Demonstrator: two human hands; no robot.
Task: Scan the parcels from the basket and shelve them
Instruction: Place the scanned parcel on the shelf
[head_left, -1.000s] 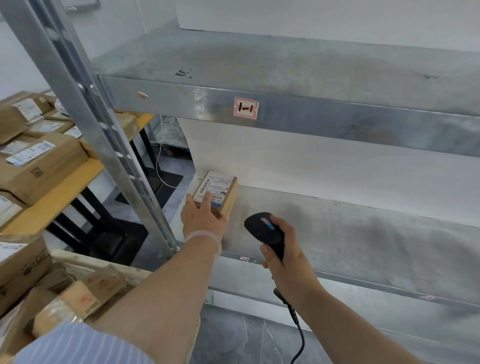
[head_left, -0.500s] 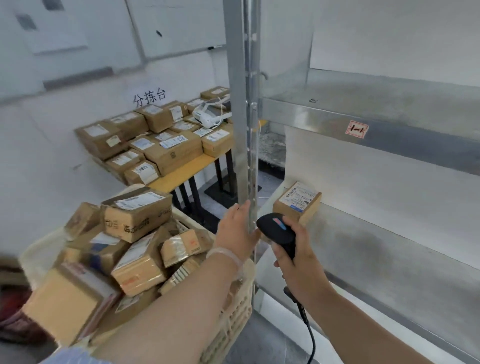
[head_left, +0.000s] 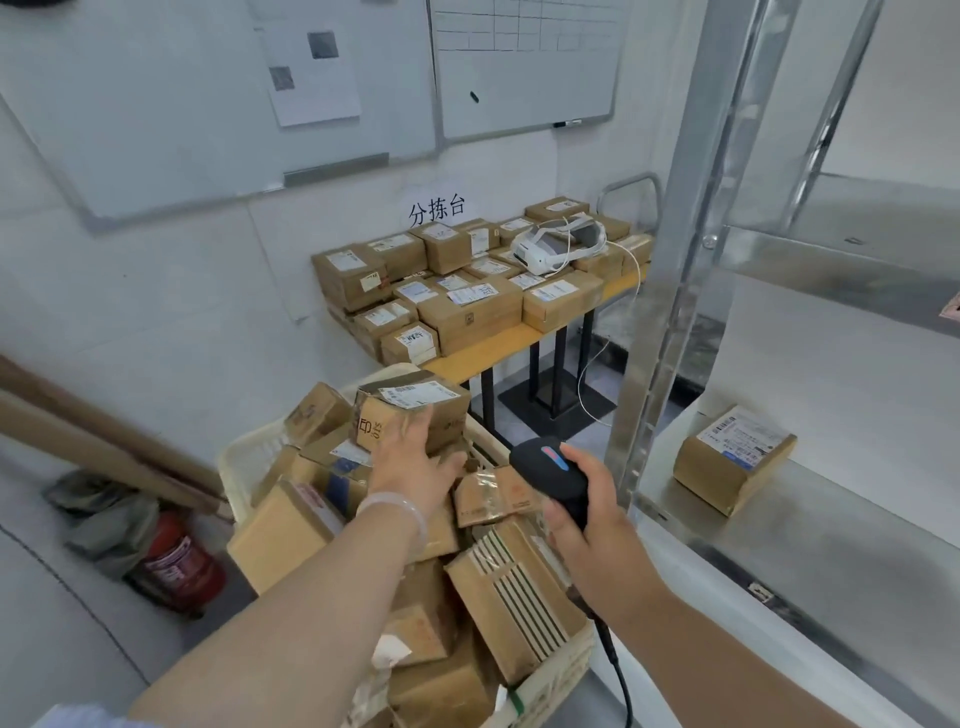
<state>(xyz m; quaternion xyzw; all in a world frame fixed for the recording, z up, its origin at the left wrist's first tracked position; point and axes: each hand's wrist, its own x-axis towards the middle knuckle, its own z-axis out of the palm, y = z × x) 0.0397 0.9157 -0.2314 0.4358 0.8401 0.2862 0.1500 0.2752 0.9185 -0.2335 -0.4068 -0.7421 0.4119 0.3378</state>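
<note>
A cream plastic basket (head_left: 235, 459) in front of me is heaped with several cardboard parcels. My left hand (head_left: 415, 457) reaches into it, and its straight fingers lie against the front of the topmost labelled parcel (head_left: 410, 402). My right hand (head_left: 589, 530) grips a black handheld scanner (head_left: 550, 467), whose cable hangs down, just right of the basket. One small labelled parcel (head_left: 732, 460) stands alone at the left end of the metal shelf (head_left: 841, 551) on the right.
A steel shelf upright (head_left: 670, 260) stands between basket and shelf. Behind the basket, a yellow table (head_left: 498, 345) carries several parcels and a white headset (head_left: 556, 244). A red fire extinguisher (head_left: 176, 569) and leaning cardboard strips are at the lower left. Whiteboards hang on the wall.
My view has swung left from the shelf to the basket. My left hand let go of the shelved parcel and moved onto the top parcel in the basket. The scanner stays in my right hand.
</note>
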